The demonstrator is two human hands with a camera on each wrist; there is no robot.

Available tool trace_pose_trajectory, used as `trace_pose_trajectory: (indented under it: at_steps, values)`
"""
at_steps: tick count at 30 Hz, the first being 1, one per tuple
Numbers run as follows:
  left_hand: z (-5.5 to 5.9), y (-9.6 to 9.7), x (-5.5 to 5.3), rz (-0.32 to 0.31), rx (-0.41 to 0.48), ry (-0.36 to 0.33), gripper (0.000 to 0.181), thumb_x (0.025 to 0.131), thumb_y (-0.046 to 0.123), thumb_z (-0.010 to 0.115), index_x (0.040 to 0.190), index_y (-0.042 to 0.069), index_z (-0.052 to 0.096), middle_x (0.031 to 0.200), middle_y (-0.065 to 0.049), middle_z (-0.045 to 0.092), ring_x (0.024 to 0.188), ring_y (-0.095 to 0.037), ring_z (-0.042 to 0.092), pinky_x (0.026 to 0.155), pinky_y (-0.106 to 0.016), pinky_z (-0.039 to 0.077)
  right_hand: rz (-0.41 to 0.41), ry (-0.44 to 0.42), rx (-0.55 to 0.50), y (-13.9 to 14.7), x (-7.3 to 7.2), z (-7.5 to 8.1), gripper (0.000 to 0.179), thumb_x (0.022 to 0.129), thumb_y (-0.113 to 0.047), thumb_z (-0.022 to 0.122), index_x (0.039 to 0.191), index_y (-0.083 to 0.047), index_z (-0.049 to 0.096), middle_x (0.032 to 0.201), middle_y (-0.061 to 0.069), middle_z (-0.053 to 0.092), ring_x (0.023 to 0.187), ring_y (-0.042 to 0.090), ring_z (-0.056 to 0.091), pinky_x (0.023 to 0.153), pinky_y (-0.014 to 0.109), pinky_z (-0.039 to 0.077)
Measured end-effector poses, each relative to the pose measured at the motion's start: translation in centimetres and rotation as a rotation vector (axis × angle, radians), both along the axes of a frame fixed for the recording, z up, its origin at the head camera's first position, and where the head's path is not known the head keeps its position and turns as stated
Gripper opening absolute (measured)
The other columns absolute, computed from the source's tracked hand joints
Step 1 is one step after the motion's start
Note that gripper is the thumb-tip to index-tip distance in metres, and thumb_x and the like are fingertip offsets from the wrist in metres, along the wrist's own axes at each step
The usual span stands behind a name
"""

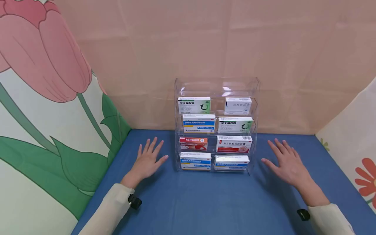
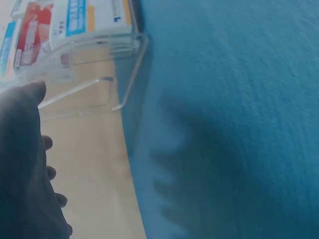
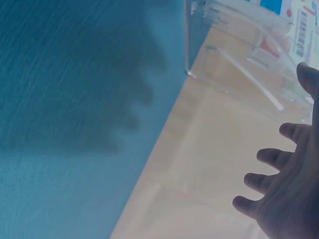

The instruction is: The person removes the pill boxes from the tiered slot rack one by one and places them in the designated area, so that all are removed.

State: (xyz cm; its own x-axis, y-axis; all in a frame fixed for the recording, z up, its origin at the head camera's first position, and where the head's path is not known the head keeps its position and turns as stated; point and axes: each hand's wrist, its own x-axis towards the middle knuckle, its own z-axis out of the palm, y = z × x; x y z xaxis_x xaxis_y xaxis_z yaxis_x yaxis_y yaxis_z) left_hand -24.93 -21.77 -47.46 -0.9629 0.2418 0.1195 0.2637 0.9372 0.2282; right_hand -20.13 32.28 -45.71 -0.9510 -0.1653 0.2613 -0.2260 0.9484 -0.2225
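Both your hands are spread and hold nothing, left hand (image 1: 147, 163) on one side, right hand (image 1: 289, 166) on the other, and the clear rack (image 1: 217, 85) stands between them, so it's to the right of your left and to the left of your right. Honestly can't call which hand is nearer. The rack's glossy see-through plastic in four tiers, two flat-faced medicine boxes (image 1: 199, 123) per tier, long axes running side to side, all above a blue table (image 1: 202, 202)
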Motion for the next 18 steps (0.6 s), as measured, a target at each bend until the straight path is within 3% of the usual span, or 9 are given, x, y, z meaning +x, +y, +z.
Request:
trace_pose_trajectory:
  at_steps: [7,18]
  values:
    - [1.0,0.6,-0.4,-0.041,0.068,0.066,0.072,0.102,0.055,0.048,0.16,0.016,0.029,0.168,-0.013,0.017,0.154,-0.04,0.01,0.119,-0.065,0.006,0.03,0.046,-0.02,-1.1,0.7,1.2,0.086,0.092,-0.054,0.067,0.158,-0.01,0.032,0.153,0.029,0.039,0.138,0.052,0.033,0.104,0.075,0.029]
    - [2.7,2.2,-1.2,-0.062,0.234,0.139,0.067,0.102,0.046,0.055,0.157,0.016,0.035,0.163,-0.012,0.029,0.149,-0.036,0.027,0.115,-0.062,0.028,0.086,0.191,-0.104,-2.6,1.2,1.8,0.07,0.084,-0.03,0.082,0.143,-0.006,0.053,0.13,0.024,0.059,0.114,0.042,0.056,0.086,0.065,0.049]
